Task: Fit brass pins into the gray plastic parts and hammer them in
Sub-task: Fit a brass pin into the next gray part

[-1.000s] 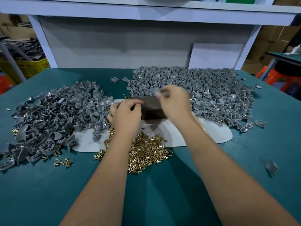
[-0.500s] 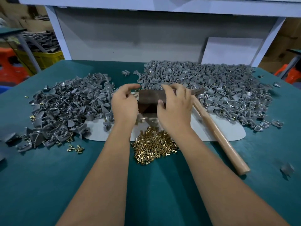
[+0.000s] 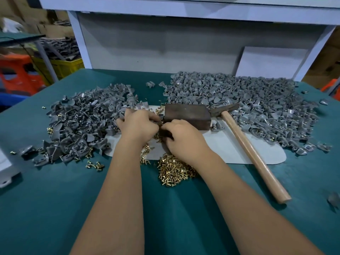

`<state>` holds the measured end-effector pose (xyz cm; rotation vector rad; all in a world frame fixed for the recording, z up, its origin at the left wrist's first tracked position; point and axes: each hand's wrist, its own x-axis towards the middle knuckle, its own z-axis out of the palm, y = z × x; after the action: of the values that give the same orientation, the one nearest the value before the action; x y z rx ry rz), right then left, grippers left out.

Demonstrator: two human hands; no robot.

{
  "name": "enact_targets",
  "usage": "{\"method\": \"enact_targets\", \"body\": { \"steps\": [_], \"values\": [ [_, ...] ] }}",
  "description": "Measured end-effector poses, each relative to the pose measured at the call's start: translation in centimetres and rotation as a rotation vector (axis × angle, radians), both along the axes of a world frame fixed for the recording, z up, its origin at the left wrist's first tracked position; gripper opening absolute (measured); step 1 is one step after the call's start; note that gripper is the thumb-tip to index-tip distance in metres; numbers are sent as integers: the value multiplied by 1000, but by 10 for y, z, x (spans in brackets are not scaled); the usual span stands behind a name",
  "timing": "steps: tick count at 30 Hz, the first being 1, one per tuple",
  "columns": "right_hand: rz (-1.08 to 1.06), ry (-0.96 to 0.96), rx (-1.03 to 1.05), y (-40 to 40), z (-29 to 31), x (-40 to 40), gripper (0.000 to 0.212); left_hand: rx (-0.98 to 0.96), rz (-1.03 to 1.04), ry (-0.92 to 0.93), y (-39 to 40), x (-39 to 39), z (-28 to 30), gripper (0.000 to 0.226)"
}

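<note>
My left hand (image 3: 137, 124) and right hand (image 3: 182, 138) meet just left of the dark metal block (image 3: 187, 115) on the white mat (image 3: 230, 148). The left fingertips curl together and pinch at a brass pin beside the block's corner. The right hand's curled fingers grip a dark gray plastic part (image 3: 165, 135), mostly hidden under them. A heap of brass pins (image 3: 174, 172) lies below my right wrist. Gray plastic parts lie in a left pile (image 3: 82, 126) and a larger right pile (image 3: 248, 100). The hammer (image 3: 253, 153) lies untouched to the right, its head against the block.
The green table (image 3: 55, 208) ends on the left beside a yellow crate (image 3: 64, 68) and an orange stool (image 3: 16, 70). A white shelf frame (image 3: 184, 17) and back panel close off the far side. Stray pins (image 3: 95, 165) and a lone gray part (image 3: 334, 199) lie loose.
Both hands have left the top of the metal block and come down toward its left front corner, closing together. The view has shifted right. The hammer has stayed put.
</note>
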<state>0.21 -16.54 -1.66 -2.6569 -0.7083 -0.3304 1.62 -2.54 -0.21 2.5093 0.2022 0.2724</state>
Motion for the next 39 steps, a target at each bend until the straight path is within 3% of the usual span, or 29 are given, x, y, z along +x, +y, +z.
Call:
{"method": "enact_targets", "body": {
  "steps": [7,11,15,19,22,24,27,30,36,39],
  "values": [
    [-70,15,334,-6,1,3,19,-414,-79,-223,-17,-5,3,27],
    [-124,-144,593,-12,7,5,14,-541,-129,-308,-26,-2,0,28],
    [-198,-251,688,-19,7,7,14,-746,-225,-355,-31,-3,2,24],
    [-208,-234,706,-23,7,10,17,-721,-304,-337,-32,-2,0,13],
    [-217,-165,752,-22,8,9,33,-686,-263,-345,-33,1,-2,19],
    [-233,-158,700,-21,10,7,29,-659,-209,-372,-30,3,-3,21],
    [-165,-29,351,-23,13,7,10,-623,-145,-371,-28,7,-5,17],
    [-47,133,26,-20,10,7,19,-558,-95,-365,-28,12,-11,15],
    [-39,219,96,-19,8,8,4,-417,-68,-297,-27,18,-17,19],
    [-40,190,105,-20,9,6,16,-395,-67,-310,-27,16,-16,20]
  ]
}}
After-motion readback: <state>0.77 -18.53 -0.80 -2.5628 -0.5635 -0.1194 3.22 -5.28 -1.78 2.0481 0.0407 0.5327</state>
